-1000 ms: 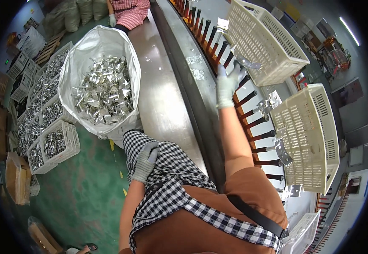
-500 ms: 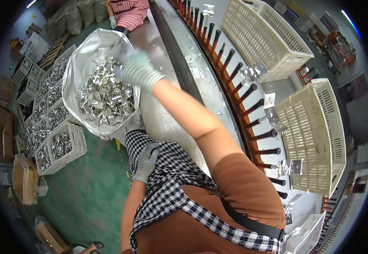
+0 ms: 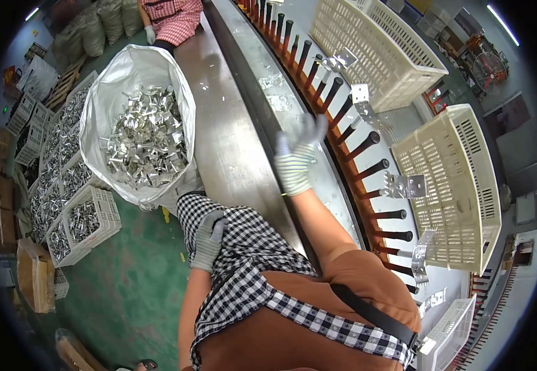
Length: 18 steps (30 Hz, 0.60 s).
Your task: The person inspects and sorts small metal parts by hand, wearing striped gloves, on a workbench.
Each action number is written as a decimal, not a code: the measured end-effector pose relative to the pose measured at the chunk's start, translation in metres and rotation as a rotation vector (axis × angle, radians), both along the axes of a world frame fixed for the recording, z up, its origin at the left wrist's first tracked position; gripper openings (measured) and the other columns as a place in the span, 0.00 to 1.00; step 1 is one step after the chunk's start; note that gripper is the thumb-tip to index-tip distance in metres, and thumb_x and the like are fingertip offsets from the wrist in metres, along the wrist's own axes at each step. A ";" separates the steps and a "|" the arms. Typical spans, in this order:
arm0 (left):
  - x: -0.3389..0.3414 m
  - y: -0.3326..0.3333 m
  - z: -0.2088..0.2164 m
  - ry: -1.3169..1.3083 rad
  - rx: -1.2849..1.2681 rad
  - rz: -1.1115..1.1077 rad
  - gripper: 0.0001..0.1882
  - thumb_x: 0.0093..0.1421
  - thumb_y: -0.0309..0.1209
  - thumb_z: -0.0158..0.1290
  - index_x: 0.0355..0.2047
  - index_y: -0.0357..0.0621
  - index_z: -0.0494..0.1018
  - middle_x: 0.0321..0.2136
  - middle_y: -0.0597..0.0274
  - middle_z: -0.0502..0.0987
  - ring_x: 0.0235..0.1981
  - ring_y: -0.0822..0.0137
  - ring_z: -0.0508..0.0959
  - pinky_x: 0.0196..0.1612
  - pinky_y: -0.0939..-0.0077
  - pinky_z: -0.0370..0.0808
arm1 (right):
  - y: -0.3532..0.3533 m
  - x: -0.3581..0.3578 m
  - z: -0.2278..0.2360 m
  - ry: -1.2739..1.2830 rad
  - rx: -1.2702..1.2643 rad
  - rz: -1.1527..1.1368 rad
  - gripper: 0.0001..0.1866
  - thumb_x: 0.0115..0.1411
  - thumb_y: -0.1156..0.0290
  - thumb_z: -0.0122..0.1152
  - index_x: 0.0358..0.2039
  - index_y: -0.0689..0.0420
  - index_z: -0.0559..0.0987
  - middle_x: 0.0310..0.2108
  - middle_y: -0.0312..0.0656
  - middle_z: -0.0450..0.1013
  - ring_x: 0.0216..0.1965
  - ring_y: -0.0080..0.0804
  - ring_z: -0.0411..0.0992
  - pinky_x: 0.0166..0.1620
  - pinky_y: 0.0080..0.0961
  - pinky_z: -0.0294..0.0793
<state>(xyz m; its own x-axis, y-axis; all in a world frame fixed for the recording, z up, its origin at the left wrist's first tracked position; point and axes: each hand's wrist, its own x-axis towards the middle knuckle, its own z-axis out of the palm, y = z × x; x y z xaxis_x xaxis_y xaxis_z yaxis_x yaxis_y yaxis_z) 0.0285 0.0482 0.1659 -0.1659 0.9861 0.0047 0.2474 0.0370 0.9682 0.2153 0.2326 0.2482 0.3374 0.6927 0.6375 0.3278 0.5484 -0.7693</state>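
Note:
My right hand (image 3: 295,162), in a striped knit glove with grey fingers, hangs over the metal bench near the row of dark handles (image 3: 373,140). Its thumb and fingers are apart, and nothing shows between them; the fingertips are slightly blurred. My left hand (image 3: 207,246), gloved the same way, lies on the checked apron (image 3: 244,238) over my lap with fingers loosely bent and nothing visible in it. Shiny bent metal plates (image 3: 409,186) hang along the handle row. A white sack (image 3: 90,127) full of small metal pieces (image 3: 148,139) stands left of the bench.
Cream plastic crates (image 3: 451,185) stand beyond the handle row. Crates of metal pieces (image 3: 86,219) sit on the green floor (image 3: 129,272) at the left. A person in a pink checked apron (image 3: 173,18) is at the far end of the metal bench (image 3: 219,142).
My right hand has moved from above the sack rightward to the handle row, and its fingers are now apart. The hanging plates have shifted along the row. My left hand stays on my lap.

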 end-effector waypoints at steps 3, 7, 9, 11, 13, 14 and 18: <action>-0.001 0.001 -0.002 0.015 0.017 -0.013 0.11 0.58 0.28 0.42 0.40 0.37 0.69 0.31 0.54 0.73 0.29 0.67 0.75 0.35 0.75 0.71 | 0.011 0.039 0.017 -0.226 0.019 -0.338 0.32 0.48 0.70 0.56 0.53 0.65 0.59 0.59 0.62 0.41 0.62 0.52 0.41 0.62 0.38 0.41; 0.001 0.001 -0.001 0.014 0.041 0.000 0.11 0.58 0.28 0.42 0.39 0.37 0.69 0.30 0.53 0.73 0.28 0.65 0.75 0.35 0.74 0.72 | 0.060 0.064 0.019 -0.225 -0.245 -0.406 0.29 0.45 0.67 0.61 0.47 0.66 0.68 0.53 0.61 0.57 0.58 0.50 0.52 0.59 0.36 0.50; 0.000 0.002 -0.003 -0.007 0.023 -0.021 0.11 0.58 0.28 0.43 0.39 0.37 0.69 0.31 0.53 0.73 0.29 0.66 0.76 0.35 0.75 0.72 | 0.077 0.063 0.042 -0.208 -0.085 -0.426 0.24 0.47 0.65 0.58 0.43 0.68 0.71 0.47 0.58 0.63 0.50 0.48 0.61 0.55 0.36 0.57; 0.003 0.003 0.005 -0.032 -0.005 -0.010 0.11 0.57 0.27 0.43 0.39 0.37 0.69 0.30 0.54 0.73 0.29 0.67 0.76 0.35 0.76 0.72 | 0.093 0.059 0.068 -0.186 0.070 -0.379 0.23 0.48 0.64 0.57 0.42 0.68 0.71 0.42 0.56 0.67 0.45 0.46 0.64 0.51 0.34 0.60; 0.000 0.000 -0.003 -0.009 0.029 -0.024 0.11 0.57 0.26 0.44 0.39 0.37 0.69 0.30 0.54 0.73 0.29 0.68 0.76 0.34 0.77 0.72 | 0.087 0.033 0.109 -0.182 -0.009 -0.174 0.21 0.49 0.64 0.57 0.39 0.67 0.72 0.34 0.53 0.68 0.38 0.43 0.66 0.43 0.35 0.64; 0.000 0.000 -0.003 -0.036 0.018 -0.003 0.11 0.57 0.26 0.43 0.39 0.37 0.69 0.30 0.55 0.73 0.29 0.68 0.76 0.34 0.77 0.72 | 0.085 0.012 0.122 -0.174 0.165 -0.174 0.18 0.50 0.65 0.56 0.36 0.67 0.72 0.31 0.52 0.68 0.33 0.43 0.66 0.39 0.37 0.65; 0.001 -0.001 0.001 -0.015 -0.010 0.005 0.11 0.58 0.27 0.43 0.40 0.37 0.69 0.31 0.55 0.73 0.29 0.68 0.76 0.34 0.78 0.72 | 0.069 -0.066 0.141 -0.414 0.406 -0.009 0.15 0.51 0.63 0.55 0.33 0.63 0.73 0.25 0.52 0.68 0.27 0.47 0.66 0.34 0.40 0.64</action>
